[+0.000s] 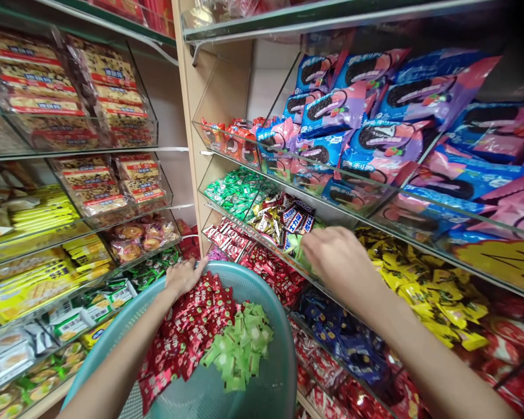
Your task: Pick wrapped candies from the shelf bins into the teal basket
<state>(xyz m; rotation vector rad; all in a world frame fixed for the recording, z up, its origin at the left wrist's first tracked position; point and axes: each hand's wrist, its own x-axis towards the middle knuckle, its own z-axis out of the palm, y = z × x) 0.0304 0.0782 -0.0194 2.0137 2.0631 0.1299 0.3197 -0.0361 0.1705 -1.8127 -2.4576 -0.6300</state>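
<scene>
My left hand point(183, 278) grips the far rim of a teal plastic basket point(283, 326), with its thumb lying along the edge. Inside the basket are a pile of red candy packets point(194, 326) and a smaller heap of light green packets point(243, 343). My right hand point(343, 256) is raised at a middle shelf compartment, its fingers curled closed. Just beside those fingers are light green packets point(291, 243), next to Snickers bars point(297, 220). Whatever is inside the right fingers is hidden.
Glass-fronted shelves surround the basket. Blue and pink cookie packs point(378, 139) fill the upper right, above yellow packets point(428, 291) and dark blue packets point(340, 331). Green candies point(240, 192) lie in the corner. Packaged cakes point(48, 87) stand at left. A glass shelf edge point(375, 218) runs above my right forearm.
</scene>
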